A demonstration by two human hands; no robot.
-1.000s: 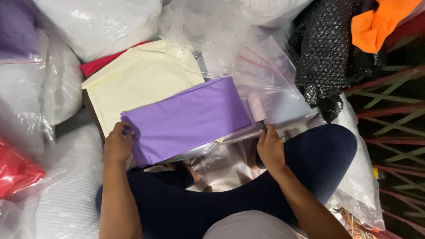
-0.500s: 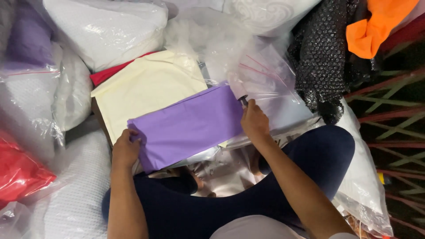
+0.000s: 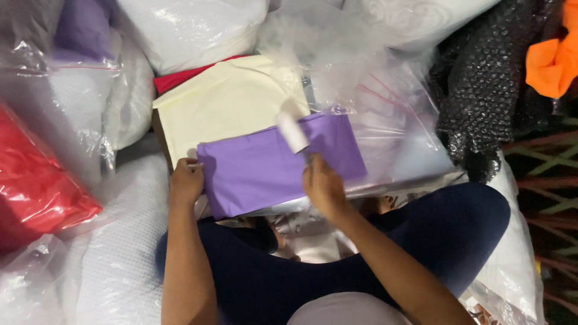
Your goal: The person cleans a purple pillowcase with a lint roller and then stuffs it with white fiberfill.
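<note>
The left hand (image 3: 185, 182) pins the left edge of the folded purple cloth (image 3: 265, 168), its grip pressed on the fabric. The right hand (image 3: 323, 185) is closed around the handle of a lint roller (image 3: 293, 132), seemingly resting on the cloth, though blur hides the contact. The cloth lies on a cream cloth (image 3: 229, 105), just beside a clear plastic bag (image 3: 397, 132).
</note>
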